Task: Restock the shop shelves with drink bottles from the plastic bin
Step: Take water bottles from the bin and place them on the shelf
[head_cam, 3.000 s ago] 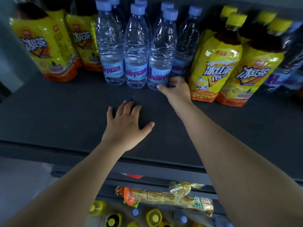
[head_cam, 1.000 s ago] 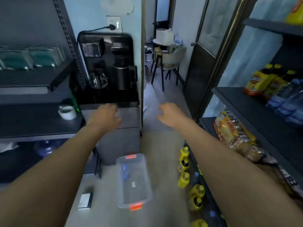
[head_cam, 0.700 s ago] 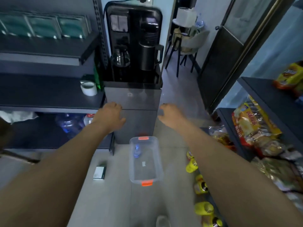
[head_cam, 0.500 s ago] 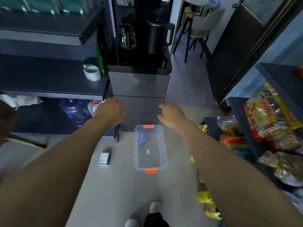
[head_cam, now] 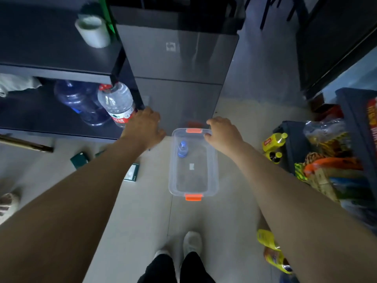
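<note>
A clear plastic bin with orange clips sits on the floor ahead of my feet. One small water bottle with a blue cap stands inside it near the far end. My left hand hovers left of the bin, fingers loosely curled, holding nothing. My right hand hangs over the bin's far right corner, also holding nothing. The shop shelf with snack packs is at the right edge.
Yellow tea bottles stand on the floor by the right shelf, more lie near my right arm. A grey cabinet stands behind the bin. A dark shelf on the left holds large water jugs and a tape roll. Small boxes lie on the floor.
I have turned from the drinks shelf to the floor and the view has tilted down. Both hands have dropped toward the bin's far end, which now lies closer below me.
</note>
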`<state>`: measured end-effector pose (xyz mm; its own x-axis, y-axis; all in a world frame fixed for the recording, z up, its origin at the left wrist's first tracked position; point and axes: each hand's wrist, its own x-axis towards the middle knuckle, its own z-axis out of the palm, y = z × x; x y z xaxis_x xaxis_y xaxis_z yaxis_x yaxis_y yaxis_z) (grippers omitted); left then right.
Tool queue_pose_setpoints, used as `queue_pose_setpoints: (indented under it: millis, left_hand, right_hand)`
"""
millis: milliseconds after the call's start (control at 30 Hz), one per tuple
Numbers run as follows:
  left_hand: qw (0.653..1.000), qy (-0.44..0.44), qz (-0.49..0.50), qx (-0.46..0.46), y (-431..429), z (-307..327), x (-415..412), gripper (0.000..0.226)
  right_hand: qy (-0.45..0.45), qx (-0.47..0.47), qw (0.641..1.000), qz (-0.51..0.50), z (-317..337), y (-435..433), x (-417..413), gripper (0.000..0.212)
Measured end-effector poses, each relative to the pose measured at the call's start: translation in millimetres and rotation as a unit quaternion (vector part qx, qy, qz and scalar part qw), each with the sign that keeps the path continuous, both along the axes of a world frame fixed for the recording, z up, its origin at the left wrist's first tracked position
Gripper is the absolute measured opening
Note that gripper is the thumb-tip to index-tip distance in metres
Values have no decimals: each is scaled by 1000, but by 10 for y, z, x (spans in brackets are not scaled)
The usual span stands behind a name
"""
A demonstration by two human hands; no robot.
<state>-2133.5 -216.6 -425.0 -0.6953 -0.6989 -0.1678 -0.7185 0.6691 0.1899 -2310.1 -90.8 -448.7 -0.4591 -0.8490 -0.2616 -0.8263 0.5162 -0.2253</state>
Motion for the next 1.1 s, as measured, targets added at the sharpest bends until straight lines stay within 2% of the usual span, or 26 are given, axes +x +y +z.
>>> queue_pose_setpoints:
  millis: [533,867,1100]
  left_hand:
    - [999,-30,-29,-15,-452,-2589,-306,41]
    - [997,36,-47,-42,-913,-4092,-588,41]
    - [993,62,-63,-72,-1083,-4750,-676,45]
  right_hand:
    - [-9,-18,1000,-19,-2620,-470,-96,46]
    - [-32,-70,996,-39,-4294,-930,-324,53]
    - [-82,-150,983,-67,-5021,-1203,-493,58]
